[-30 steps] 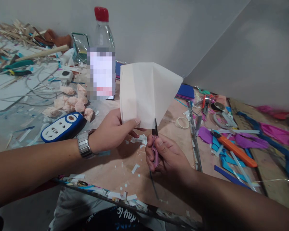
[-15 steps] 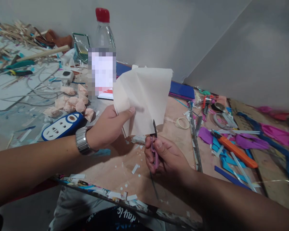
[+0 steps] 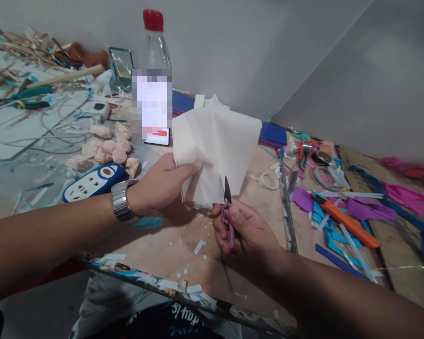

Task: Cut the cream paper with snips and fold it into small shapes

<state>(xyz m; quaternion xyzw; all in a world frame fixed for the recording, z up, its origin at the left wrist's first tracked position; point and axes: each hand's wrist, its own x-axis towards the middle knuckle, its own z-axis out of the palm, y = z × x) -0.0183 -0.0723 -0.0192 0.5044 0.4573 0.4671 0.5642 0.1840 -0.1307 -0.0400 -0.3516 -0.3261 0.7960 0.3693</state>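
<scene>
Left hand is pinching a layered bunch of pale sheets by the lower left side — the thumb is pressing flat on the near face, while the other fingers are mostly hiding behind. Right hand is closing around the pink handles of a small pair of scissors, its thumb lying along one side and its fingers curling round the other. One dark blade is pointing up and overlapping the lower edge of the sheets, right of their middle; how far the other blade is reaching behind them, I cannot tell. The sheets are hanging above the brown work board, centred between the hands and fanning wider toward the top.

A metal watch is circling the left wrist. Just beyond that forearm, a blue and white power strip is lying beside some twisted peach bundles. Farther back, a phone with a blurred screen is leaning in front of a clear bottle with a red cap. Right of the sheets, a pale tape ring is resting on the board — and an orange cutter is lying among purple and blue scraps
</scene>
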